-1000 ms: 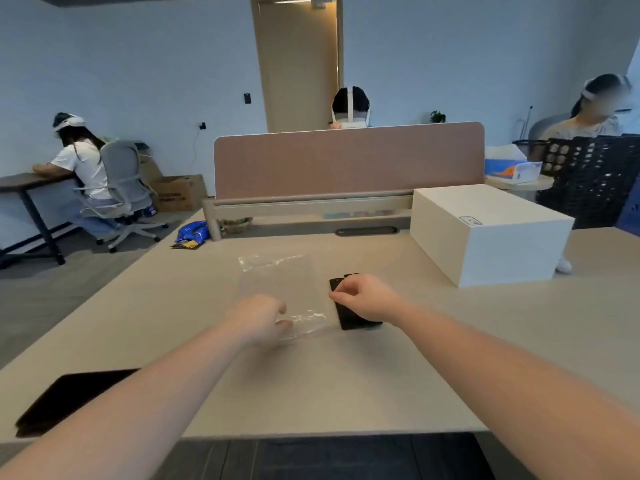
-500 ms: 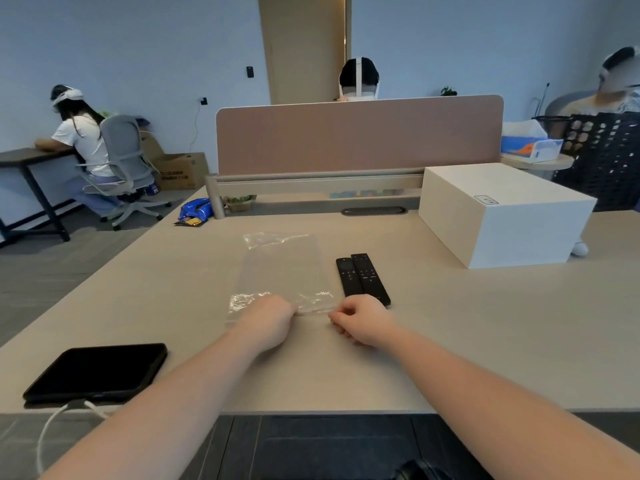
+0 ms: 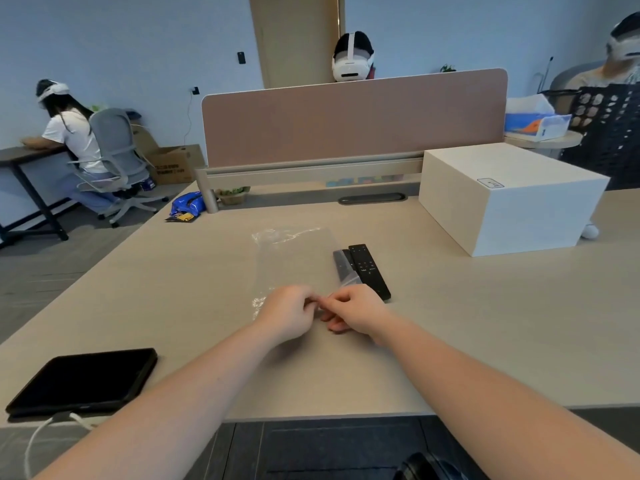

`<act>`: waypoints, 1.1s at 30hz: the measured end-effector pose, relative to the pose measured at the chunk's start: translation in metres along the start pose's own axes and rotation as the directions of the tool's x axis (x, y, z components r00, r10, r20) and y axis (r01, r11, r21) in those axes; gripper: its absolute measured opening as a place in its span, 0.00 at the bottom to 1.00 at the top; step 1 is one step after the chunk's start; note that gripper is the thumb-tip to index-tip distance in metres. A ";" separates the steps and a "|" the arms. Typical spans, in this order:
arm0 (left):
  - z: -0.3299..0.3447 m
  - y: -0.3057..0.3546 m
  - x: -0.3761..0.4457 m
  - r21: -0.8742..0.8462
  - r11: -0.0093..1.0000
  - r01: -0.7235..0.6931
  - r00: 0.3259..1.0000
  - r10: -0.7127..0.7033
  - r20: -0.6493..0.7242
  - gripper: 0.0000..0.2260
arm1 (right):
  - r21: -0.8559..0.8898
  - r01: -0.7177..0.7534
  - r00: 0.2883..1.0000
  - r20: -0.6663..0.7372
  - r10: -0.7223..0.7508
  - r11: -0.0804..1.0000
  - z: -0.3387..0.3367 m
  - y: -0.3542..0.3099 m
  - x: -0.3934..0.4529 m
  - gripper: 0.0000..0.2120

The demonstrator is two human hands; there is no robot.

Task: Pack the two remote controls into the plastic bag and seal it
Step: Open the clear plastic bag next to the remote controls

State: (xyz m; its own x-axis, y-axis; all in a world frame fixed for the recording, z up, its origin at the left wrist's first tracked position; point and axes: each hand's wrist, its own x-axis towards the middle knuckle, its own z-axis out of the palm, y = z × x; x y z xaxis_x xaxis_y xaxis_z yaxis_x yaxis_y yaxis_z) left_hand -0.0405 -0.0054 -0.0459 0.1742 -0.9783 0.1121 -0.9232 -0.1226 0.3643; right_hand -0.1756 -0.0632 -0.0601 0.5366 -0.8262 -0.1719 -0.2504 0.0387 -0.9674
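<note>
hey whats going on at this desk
A person is working at the near edge of a clear plastic bag lying flat on the desk. The left hand and right hand meet there and pinch it, apparently to open it. The two remotes lie side by side just right of the bag, its edge overlapping the left one. Nothing is packed yet.
</note>
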 end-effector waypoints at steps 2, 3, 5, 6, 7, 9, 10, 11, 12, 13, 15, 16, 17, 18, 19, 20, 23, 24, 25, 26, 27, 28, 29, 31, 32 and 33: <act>0.000 -0.001 0.001 -0.072 0.997 0.025 1.000 -0.026 -0.010 0.08 | 0.020 0.029 1.000 -0.008 -0.029 0.999 -0.001 0.002 0.000 0.09; -0.001 -0.002 0.002 -0.095 0.995 0.036 0.999 -0.038 -0.018 0.07 | 0.026 0.039 0.999 -0.016 -0.039 0.999 -0.002 0.003 -0.001 0.08; -0.001 -0.003 0.003 -0.104 0.994 0.035 0.999 -0.038 -0.029 0.06 | 0.035 0.049 0.998 -0.036 -0.047 0.998 -0.002 0.005 0.000 0.06; -0.001 -0.002 0.003 -0.107 0.994 0.028 0.999 -0.032 -0.035 0.06 | 0.040 0.052 0.998 -0.048 -0.050 0.998 -0.002 0.006 0.000 0.06; -0.001 -0.001 0.002 -0.114 0.993 0.021 0.999 -0.026 -0.039 0.06 | 0.045 0.060 0.997 -0.059 -0.057 0.997 -0.002 0.007 0.000 0.05; -0.001 0.000 0.001 -0.128 0.992 0.014 0.999 -0.019 -0.037 0.05 | 0.048 0.074 0.995 -0.067 -0.071 0.996 -0.002 0.007 -0.002 0.05; -0.001 0.001 0.000 -0.132 0.991 0.017 0.999 -0.021 -0.032 0.05 | 0.051 0.076 0.995 -0.064 -0.073 0.996 -0.003 0.008 -0.002 0.06; -0.001 0.001 0.000 -0.140 0.990 0.024 0.999 -0.028 -0.027 0.05 | 0.055 0.074 0.996 -0.057 -0.071 0.996 -0.004 0.007 -0.002 0.07; -0.001 0.001 0.000 -0.148 0.989 0.031 0.999 -0.035 -0.024 0.05 | 0.060 0.069 0.997 -0.052 -0.066 0.996 -0.005 0.007 -0.003 0.08; -0.001 0.002 0.000 -0.150 0.988 0.031 0.999 -0.035 -0.025 0.06 | 0.067 0.061 0.997 -0.047 -0.058 0.996 -0.006 0.006 -0.003 0.08; -0.001 0.006 0.001 -0.125 0.992 0.015 1.000 -0.018 -0.024 0.06 | 0.094 0.043 0.998 -0.041 -0.039 0.995 -0.007 0.004 -0.003 0.09; 0.000 0.008 0.001 -0.106 0.994 0.005 1.000 -0.007 -0.022 0.06 | 0.107 0.037 0.999 -0.040 -0.033 0.994 -0.007 0.003 -0.003 0.09; 0.000 0.010 0.000 -0.091 0.996 -0.002 1.000 0.000 -0.019 0.05 | 0.117 0.036 0.999 -0.039 -0.031 0.993 -0.008 0.003 -0.003 0.10; 0.001 0.012 0.000 -0.088 0.996 -0.008 1.000 0.007 -0.015 0.04 | 0.121 0.039 0.999 -0.037 -0.035 0.992 -0.008 0.003 -0.004 0.10; 0.002 0.014 -0.001 -0.091 0.996 -0.013 1.000 0.012 -0.010 0.03 | 0.124 0.046 0.998 -0.035 -0.042 0.991 -0.008 0.003 -0.005 0.09; 0.002 0.015 -0.001 -0.098 0.995 -0.013 1.000 0.012 -0.004 0.03 | 0.123 0.057 0.998 -0.036 -0.053 0.991 -0.008 0.003 -0.005 0.09; 0.000 0.014 0.000 -0.105 0.994 -0.003 1.000 0.001 -0.026 0.04 | 0.092 0.097 0.995 -0.048 -0.093 0.991 -0.007 0.003 -0.007 0.11; -0.001 0.014 0.000 -0.111 0.994 -0.002 0.999 -0.001 -0.033 0.03 | 0.062 0.106 0.993 -0.048 -0.104 0.992 -0.007 0.003 -0.007 0.11; -0.001 0.014 -0.001 -0.118 0.993 -0.002 1.000 -0.002 -0.031 0.03 | 0.023 0.116 0.992 -0.048 -0.115 0.993 -0.006 0.004 -0.007 0.11; 0.001 0.013 -0.002 -0.126 0.992 0.000 1.000 -0.002 -0.023 0.03 | -0.016 0.125 0.991 -0.049 -0.126 0.992 -0.005 0.005 -0.007 0.11; 0.003 0.014 -0.003 -0.133 0.991 0.007 1.000 -0.009 -0.018 0.03 | -0.043 0.130 0.990 -0.053 -0.132 0.991 -0.005 0.006 -0.007 0.11; 0.004 0.013 -0.002 -0.142 0.990 0.020 0.999 -0.024 -0.025 0.04 | -0.056 0.130 0.989 -0.064 -0.133 0.990 -0.005 0.007 -0.007 0.11; 0.003 0.012 -0.001 -0.161 0.986 0.041 0.997 -0.050 -0.053 0.05 | -0.057 0.124 0.988 -0.081 -0.128 0.991 -0.005 0.008 -0.007 0.12; -0.004 0.006 0.006 -0.219 0.970 0.104 0.979 -0.139 -0.150 0.06 | -0.039 0.101 0.986 -0.128 -0.105 0.994 -0.004 0.009 -0.008 0.12; -0.010 0.003 0.009 -0.232 0.964 0.128 0.964 -0.176 -0.201 0.06 | -0.027 0.089 0.984 -0.152 -0.092 0.996 -0.005 0.009 -0.008 0.10; -0.016 0.000 0.010 -0.230 0.963 0.139 0.951 -0.195 -0.242 0.06 | -0.015 0.079 0.982 -0.169 -0.080 0.997 -0.005 0.009 -0.008 0.08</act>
State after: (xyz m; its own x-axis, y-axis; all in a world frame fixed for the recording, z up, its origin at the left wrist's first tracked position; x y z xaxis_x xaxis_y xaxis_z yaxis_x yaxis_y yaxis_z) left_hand -0.0336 -0.0129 -0.0301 0.4281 -0.8657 0.2594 -0.7865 -0.2155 0.5787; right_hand -0.1859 -0.0587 -0.0663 0.4113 -0.9095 -0.0599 -0.2193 -0.0350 -0.9750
